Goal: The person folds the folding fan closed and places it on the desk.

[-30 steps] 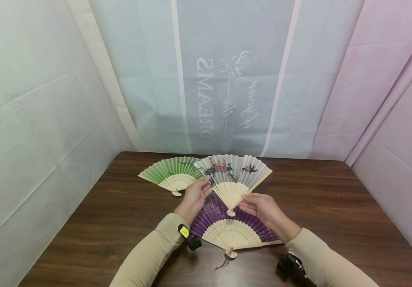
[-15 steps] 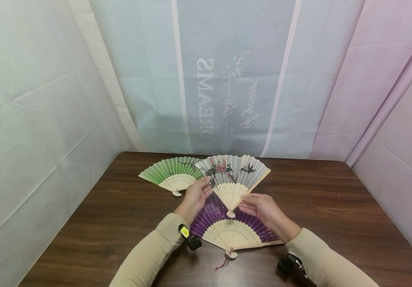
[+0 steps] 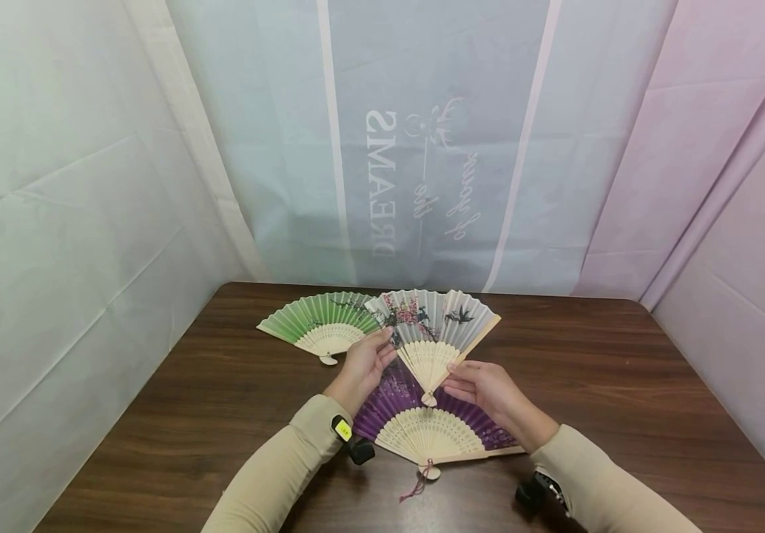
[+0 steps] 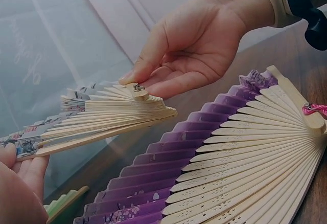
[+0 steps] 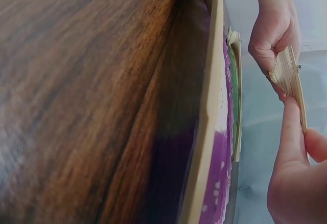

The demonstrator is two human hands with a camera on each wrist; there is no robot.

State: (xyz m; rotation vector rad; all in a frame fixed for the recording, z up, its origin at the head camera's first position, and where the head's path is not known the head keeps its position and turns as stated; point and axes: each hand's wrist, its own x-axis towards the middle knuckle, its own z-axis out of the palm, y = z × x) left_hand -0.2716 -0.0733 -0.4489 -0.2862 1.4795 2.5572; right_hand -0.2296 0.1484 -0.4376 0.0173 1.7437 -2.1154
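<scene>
From my station, at the far left of the head view, I see the dark wood-grain surface (image 3: 183,414), and on it the green fan (image 3: 309,314), spread, with a dark branch print and pale pierced ribs. Just right of it, the left hand (image 3: 364,363) pinches the left edge of the pale grey fan (image 3: 422,322), thumb above, fingers beneath. A black device (image 3: 341,428) sits on that wrist with a lit yellow screen; its characters are too small for me to read.

On the backdrop (image 3: 276,111), "DREAMS" runs sideways and mirrored; right of it I make out "the", then script that seems to say "of your".

The pale grey fan is held spread above the surface, over the top of the purple fan (image 3: 430,433) and overlapping the green one's right side in my view. It carries pink blossoms, dark branches and a black bird, on cream ribs joined by a metal pin. Beneath, the purple fan lies spread, blossom-speckled, a pinkish tassel (image 3: 414,487) hanging from its pivot.

Furthest right, the right hand (image 3: 489,385) grips the pale grey fan near its pivot between thumb and fingers.
</scene>
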